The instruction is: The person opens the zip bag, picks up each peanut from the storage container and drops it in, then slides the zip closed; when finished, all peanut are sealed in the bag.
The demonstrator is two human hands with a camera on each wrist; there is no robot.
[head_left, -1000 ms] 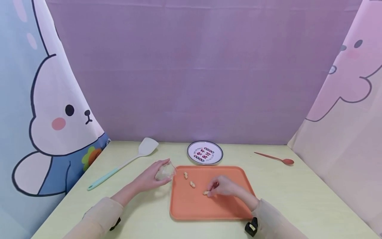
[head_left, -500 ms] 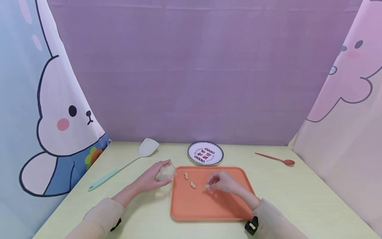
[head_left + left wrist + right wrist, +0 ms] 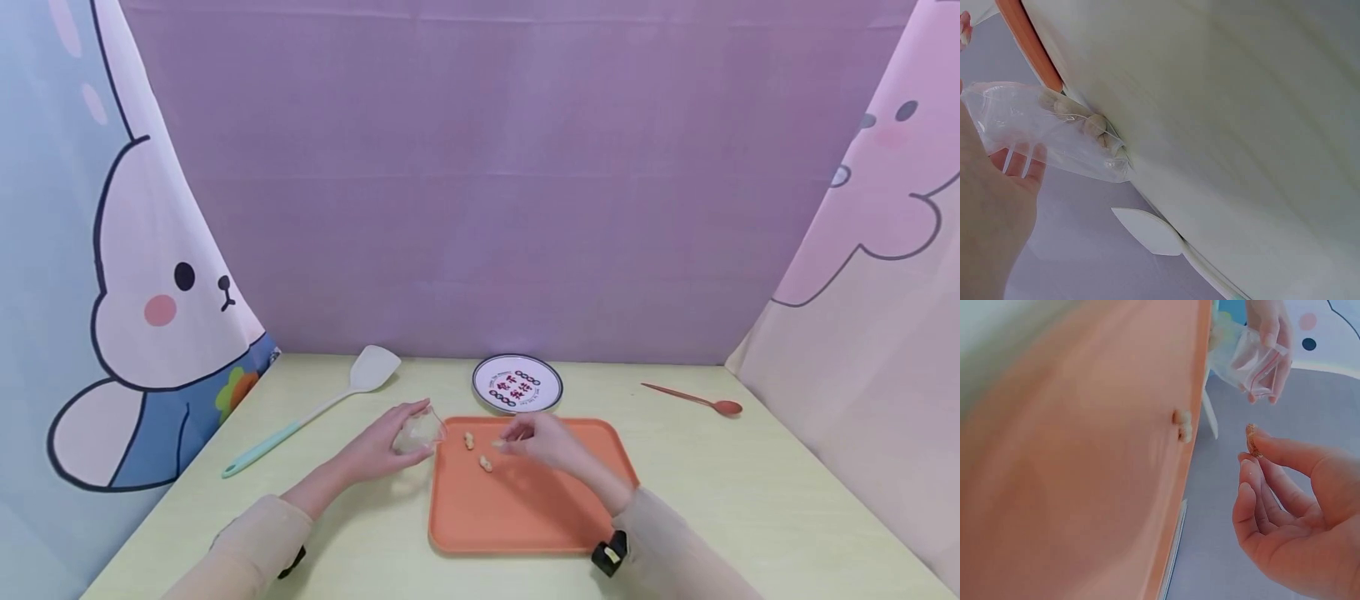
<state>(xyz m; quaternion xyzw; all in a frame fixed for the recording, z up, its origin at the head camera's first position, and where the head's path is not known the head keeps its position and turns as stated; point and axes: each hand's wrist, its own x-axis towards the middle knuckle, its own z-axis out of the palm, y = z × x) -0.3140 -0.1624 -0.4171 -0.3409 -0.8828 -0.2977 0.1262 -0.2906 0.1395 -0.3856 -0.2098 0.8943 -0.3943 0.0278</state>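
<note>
At the tray's left edge my left hand (image 3: pixel 378 444) holds a clear zip bag (image 3: pixel 417 431), its mouth spread towards the tray. Several peanuts (image 3: pixel 1094 125) lie inside the bag in the left wrist view. Over the orange tray (image 3: pixel 517 523), my right hand (image 3: pixel 549 442) pinches a peanut (image 3: pixel 1252 440) between thumb and fingertips, raised off the surface. Two other peanuts lie on the tray, one peanut (image 3: pixel 469 440) near the upper left corner and another peanut (image 3: pixel 486 463) slightly lower and to the right.
Behind the tray stands a white plate (image 3: pixel 517 384) with a dark rim and red print. To the left lies a white spatula (image 3: pixel 372 369) with a mint handle. A red spoon (image 3: pixel 726 407) lies at the right. A purple cloth (image 3: pixel 510 192) closes off the back.
My right hand has lifted the peanut off the tray and carried it up and left towards the bag. The left hand and the bag stay nearly still.
</note>
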